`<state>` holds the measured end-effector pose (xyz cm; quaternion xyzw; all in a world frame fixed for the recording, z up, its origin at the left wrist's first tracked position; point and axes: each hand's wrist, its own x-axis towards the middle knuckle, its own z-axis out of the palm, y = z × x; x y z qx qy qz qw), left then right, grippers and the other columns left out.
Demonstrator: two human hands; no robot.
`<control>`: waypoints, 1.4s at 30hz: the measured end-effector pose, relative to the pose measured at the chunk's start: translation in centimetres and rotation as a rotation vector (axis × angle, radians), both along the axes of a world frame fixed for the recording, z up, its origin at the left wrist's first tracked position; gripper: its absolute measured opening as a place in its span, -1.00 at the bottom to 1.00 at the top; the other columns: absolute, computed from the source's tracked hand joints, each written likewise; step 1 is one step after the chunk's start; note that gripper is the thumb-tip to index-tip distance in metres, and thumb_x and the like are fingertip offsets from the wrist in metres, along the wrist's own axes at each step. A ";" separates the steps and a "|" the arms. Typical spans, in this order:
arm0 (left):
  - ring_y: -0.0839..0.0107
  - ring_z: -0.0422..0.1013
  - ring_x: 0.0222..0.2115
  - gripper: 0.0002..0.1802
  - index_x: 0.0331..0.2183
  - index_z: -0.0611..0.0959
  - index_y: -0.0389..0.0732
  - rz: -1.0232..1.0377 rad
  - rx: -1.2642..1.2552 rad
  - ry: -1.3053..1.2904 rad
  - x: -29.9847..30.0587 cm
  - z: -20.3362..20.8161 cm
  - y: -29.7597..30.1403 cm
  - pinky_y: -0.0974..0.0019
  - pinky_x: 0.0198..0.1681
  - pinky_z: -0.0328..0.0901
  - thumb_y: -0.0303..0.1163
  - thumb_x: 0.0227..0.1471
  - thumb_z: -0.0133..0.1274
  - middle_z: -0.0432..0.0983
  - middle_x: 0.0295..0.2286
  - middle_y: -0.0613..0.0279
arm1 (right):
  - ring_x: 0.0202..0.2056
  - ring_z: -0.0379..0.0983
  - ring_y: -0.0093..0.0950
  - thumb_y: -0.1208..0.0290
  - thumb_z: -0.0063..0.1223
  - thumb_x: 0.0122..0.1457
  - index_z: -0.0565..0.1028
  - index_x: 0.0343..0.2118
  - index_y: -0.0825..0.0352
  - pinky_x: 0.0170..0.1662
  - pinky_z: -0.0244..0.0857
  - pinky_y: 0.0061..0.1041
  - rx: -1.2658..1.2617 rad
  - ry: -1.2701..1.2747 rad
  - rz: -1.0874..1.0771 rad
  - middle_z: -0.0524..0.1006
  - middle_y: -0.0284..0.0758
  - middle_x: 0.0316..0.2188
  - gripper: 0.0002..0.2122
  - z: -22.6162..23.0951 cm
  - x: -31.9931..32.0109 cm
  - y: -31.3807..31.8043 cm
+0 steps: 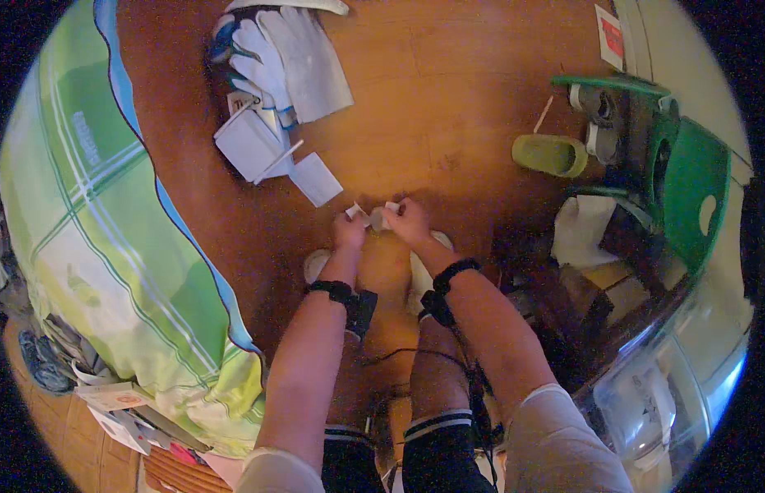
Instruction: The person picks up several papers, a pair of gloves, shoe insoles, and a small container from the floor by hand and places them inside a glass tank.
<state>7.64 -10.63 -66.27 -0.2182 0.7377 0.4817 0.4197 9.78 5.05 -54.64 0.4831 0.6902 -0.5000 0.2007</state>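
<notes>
Both hands meet low over the wooden floor, between my feet. My left hand [351,228] is closed on a small white piece [355,212] that looks like paper or card. Close beside it, my right hand [409,222] is closed around a small greyish-white object [378,219] with a rounded face; its kind is too blurred to tell. Another white bit [391,207] sticks out above the right fingers. Just beyond the left hand, a white square sheet or card [317,179] lies on the floor.
Beyond it lie a white box [251,144], white gloves [263,62] and a pale cloth [311,66]. A green-patterned bedspread [95,164] hangs at left. To the right are an olive slipper [549,154], a green chair [696,193] and boxes [608,287].
</notes>
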 end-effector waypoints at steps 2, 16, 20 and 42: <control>0.30 0.38 -0.40 -0.74 -0.33 0.45 -0.32 0.042 0.109 -0.092 1.8 -1.0 0.5 0.28 -0.33 0.27 -0.40 -0.13 -0.06 0.43 -0.42 0.11 | -0.39 0.38 -0.38 0.31 0.10 -0.18 0.37 -0.35 0.40 -0.32 0.25 -0.43 0.024 0.088 -0.060 0.45 -0.20 -0.44 -0.66 -1.8 2.0 -0.7; 0.37 0.35 -0.39 -0.72 -0.26 0.43 -0.28 -0.083 0.068 -0.097 -3.7 16.7 6.1 0.31 -0.45 0.31 -0.34 -0.03 -0.11 0.40 -0.37 0.18 | -0.48 0.35 -0.58 0.52 0.10 -0.18 0.32 -0.42 0.39 -0.42 0.25 -0.59 0.119 0.367 -0.210 0.42 -0.31 -0.51 -0.76 2.2 3.2 -1.2; 0.39 0.36 -0.41 -0.71 -0.25 0.42 -0.29 -0.012 0.165 -0.065 -4.9 22.5 6.7 0.32 -0.44 0.31 -0.33 -0.03 -0.10 0.40 -0.38 0.18 | -0.45 0.36 -0.52 0.49 0.12 -0.20 0.33 -0.41 0.39 -0.38 0.26 -0.53 0.308 0.414 -0.146 0.42 -0.28 -0.50 -0.74 10.2 0.6 -0.3; 0.51 0.35 -0.49 -0.85 -0.37 0.42 -0.23 -0.257 0.696 0.118 -1.1 74.2 18.9 0.45 -0.49 0.34 -0.42 -0.06 -0.05 0.38 -0.45 0.27 | -0.47 0.40 -0.46 0.31 0.22 -0.22 0.35 -0.44 0.43 -0.43 0.28 -0.51 0.403 0.656 -0.703 0.44 -0.22 -0.52 -0.65 61.3 6.4 9.3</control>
